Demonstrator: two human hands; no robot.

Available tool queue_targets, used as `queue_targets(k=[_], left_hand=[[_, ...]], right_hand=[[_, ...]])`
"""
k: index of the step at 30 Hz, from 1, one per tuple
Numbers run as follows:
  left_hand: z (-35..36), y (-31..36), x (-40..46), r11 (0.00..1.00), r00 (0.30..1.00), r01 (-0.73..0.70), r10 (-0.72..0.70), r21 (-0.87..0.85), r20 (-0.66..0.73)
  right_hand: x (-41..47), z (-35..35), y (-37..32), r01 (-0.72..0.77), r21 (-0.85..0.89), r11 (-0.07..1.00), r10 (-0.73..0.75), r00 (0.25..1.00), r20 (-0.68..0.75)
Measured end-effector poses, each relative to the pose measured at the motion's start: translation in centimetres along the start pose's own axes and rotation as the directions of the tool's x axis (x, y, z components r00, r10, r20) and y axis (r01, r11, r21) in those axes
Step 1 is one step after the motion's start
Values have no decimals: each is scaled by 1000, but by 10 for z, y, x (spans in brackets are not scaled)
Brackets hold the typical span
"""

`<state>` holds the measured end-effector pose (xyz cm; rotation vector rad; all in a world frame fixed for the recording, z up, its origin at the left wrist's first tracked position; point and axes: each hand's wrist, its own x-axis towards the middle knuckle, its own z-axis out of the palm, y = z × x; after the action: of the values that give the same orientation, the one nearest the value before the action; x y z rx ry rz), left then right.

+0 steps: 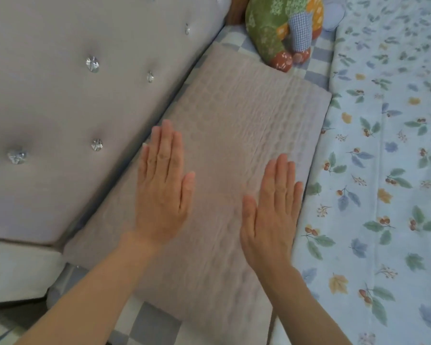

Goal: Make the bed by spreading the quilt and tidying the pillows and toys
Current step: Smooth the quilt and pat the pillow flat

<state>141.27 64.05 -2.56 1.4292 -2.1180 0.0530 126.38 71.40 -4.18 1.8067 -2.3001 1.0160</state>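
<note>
Left hand (163, 192) and right hand (271, 207) apart, flat, fingers extended, on textured grey quilted pillow (246, 115); beside floral leaf-print quilt (383, 170), tufted grey headboard (60, 95), patchwork fabric toy (279, 26).

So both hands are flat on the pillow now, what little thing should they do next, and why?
Probably slide both hands outward to smooth the pillow. The left hand and right hand lie flat and open on it, gripping nothing, and its cover looks rippled. The pillow already sits between the headboard and the quilt, so it likely needs only flattening before the toy gets tidied.
</note>
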Motion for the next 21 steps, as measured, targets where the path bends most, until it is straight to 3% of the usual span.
queue_targets(k=[1, 2, 4, 6, 8, 9, 10, 11, 13, 14, 15, 16, 19, 21], left_hand=[[8, -3, 4, 1000, 1000, 7, -7, -2, 22], [20, -8, 4, 1000, 994, 16, -17, 12, 107], [50, -22, -17, 996, 924, 6, -40, 90, 381], [66, -28, -15, 992, 898, -4, -51, 123, 437], [65, -16, 18, 996, 949, -49, 24, 73, 314], [58, -6, 42, 996, 979, -80, 71, 40, 189], [52, -1, 56, 997, 995, -71, 70, 10, 77], [58, -5, 69, 997, 997, -72, 72, -7, 13], [83, -14, 65, 999, 991, -37, 34, 24, 132], [98, -19, 53, 997, 958, -59, 43, 46, 285], [108, -24, 43, 994, 923, -90, 62, 56, 380], [113, -24, 45, 990, 905, -115, 69, 85, 419], [102, -5, 103, 987, 978, -145, 133, 65, 159], [101, -4, 142, 991, 991, -135, 135, 14, 1]], right_hand=[[7, 7, 9, -21, -14, 1000, 20, 1000, -9], [11, 16, 15, -37, -68, 997, 43, 995, 91], [0, 38, 24, 26, -155, 988, 43, 904, 426], [5, 47, 34, 121, -188, 975, -12, 867, 499], [35, 35, 31, 141, -73, 987, -103, 919, 381], [56, 22, 21, 95, 19, 995, -97, 970, 223], [67, 14, 21, 82, 25, 996, -82, 996, 25], [76, 21, 26, 55, -10, 998, -56, 996, -70], [73, 47, 35, -13, -94, 995, 20, 996, 81], [61, 63, 38, -28, -122, 992, 60, 961, 271], [54, 74, 43, -38, -115, 993, 78, 926, 370], [58, 80, 47, -30, -161, 986, 89, 924, 371], [106, 59, 40, -64, -75, 995, 72, 992, 102], [133, 54, 49, -123, -104, 987, 111, 988, -111]])
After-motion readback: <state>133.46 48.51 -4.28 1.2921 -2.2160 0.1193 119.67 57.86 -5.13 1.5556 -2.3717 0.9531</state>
